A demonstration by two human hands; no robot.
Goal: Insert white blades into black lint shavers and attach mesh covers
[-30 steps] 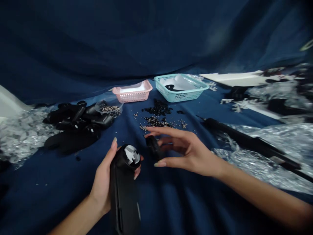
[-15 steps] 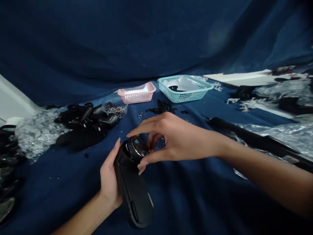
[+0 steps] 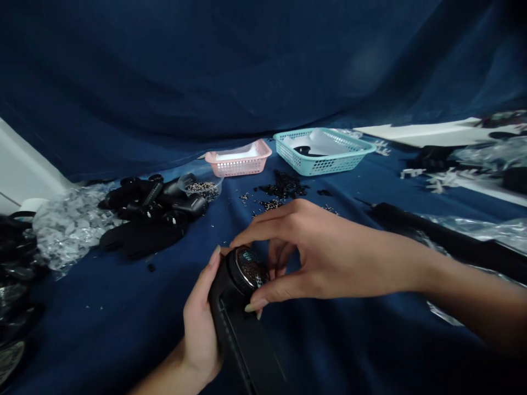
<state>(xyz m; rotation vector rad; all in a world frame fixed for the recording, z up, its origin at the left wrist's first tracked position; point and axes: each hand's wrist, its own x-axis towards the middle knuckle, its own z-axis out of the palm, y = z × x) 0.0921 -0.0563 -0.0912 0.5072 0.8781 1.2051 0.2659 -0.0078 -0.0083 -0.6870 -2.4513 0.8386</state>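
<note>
My left hand [image 3: 201, 332] is wrapped around the black body of a handheld fabric shaver [image 3: 252, 341], which is tilted with its head end away from me. On that end sits a round shaver head [image 3: 247, 267] with a shiny rim and a perforated metal face. My right hand [image 3: 317, 255] pinches this head between thumb and fingers from above and the right. The head rests against the body; whether it is fastened I cannot tell. The left hand's fingers behind the body are hidden.
Black shaver parts [image 3: 144, 219] and a bag of clear pieces [image 3: 72, 225] lie left. Near them is a tub of screws [image 3: 202, 190]. Pink basket [image 3: 239, 167] and teal basket [image 3: 329, 164] stand behind small black parts [image 3: 284, 185]. An electric screwdriver [image 3: 432, 233] lies right.
The round head has come down from a tilted position over the open end and now sits closer on the body. Both hands and the shaver appear lower and further right.
</note>
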